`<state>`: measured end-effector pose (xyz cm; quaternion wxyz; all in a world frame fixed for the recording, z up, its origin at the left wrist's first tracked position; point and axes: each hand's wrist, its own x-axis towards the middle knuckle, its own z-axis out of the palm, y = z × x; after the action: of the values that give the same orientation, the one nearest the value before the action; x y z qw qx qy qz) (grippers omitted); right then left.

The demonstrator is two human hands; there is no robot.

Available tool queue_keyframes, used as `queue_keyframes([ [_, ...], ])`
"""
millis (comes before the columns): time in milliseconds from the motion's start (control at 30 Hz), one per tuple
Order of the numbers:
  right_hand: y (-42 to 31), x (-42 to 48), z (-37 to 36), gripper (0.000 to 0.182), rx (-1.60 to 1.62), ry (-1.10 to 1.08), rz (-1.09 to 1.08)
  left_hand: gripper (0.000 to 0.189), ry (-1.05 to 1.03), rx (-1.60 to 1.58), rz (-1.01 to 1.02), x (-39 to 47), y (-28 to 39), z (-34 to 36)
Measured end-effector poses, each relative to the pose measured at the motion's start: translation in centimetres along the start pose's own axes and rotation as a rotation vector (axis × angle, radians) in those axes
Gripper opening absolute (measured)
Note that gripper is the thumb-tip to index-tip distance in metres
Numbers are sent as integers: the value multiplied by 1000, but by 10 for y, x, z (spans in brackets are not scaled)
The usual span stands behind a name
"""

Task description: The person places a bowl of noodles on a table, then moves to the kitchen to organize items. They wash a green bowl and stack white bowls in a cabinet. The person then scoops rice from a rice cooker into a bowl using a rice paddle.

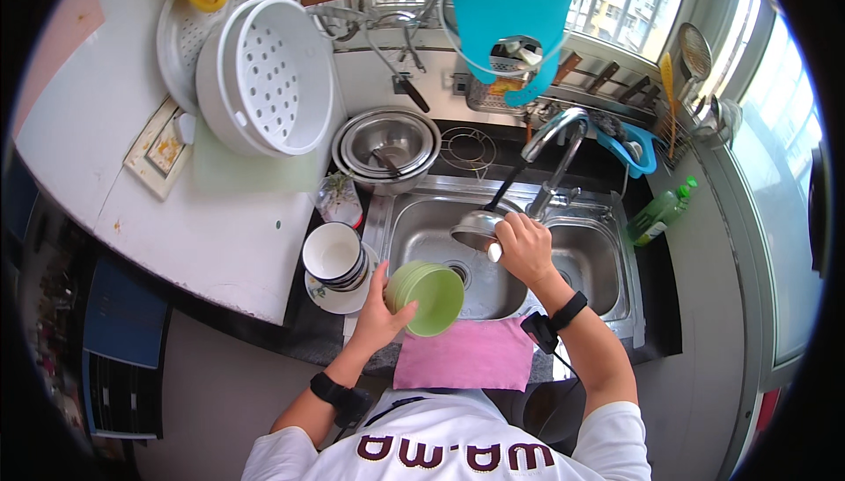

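My left hand [383, 319] grips a stack of light green bowls [439, 299], tilted so their inside faces me, over the sink's front edge. Above the large sink basin [422, 230], my right hand [527, 248] is closed on a small stainless steel vessel [480, 222]. A white rounded tip, perhaps a spoon's, shows by its fingers. A black rod [505, 187] runs from the vessel up toward the chrome faucet [558, 128]; whether it is a handle or a hose I cannot tell. Under the green bowls lies a pink cloth [465, 355] on the counter's front edge.
Stacked bowls [332, 253] stand on a plate [343, 301] left of the sink. Behind them are nested steel bowls [389, 141] and a white perforated steamer [280, 78]. A green bottle [660, 213] stands at right. A turquoise plastic item [515, 6] hangs above the faucet.
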<state>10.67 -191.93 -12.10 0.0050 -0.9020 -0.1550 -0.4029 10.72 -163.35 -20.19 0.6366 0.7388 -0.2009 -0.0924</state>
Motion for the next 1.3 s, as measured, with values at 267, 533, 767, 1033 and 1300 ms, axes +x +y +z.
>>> queue_keyframes([
  [267, 20, -33, -25, 23, -76, -13, 53, 87, 14, 794, 578, 32, 47, 30],
  [533, 29, -45, -37, 24, -91, -32, 82, 84, 123, 949, 758, 38, 40, 34],
  [767, 37, -52, -33, 24, -47, 39, 232, 79, 233, 643, 388, 44, 36, 44],
  [1033, -1, -60, -12, 16, 735, -45, 956, 64, 282, -141, -184, 31, -30, 63],
  [1300, -66, -82, 35, 16, 1114, -437, 1083, 46, 312, -619, -454, -37, -40, 60],
])
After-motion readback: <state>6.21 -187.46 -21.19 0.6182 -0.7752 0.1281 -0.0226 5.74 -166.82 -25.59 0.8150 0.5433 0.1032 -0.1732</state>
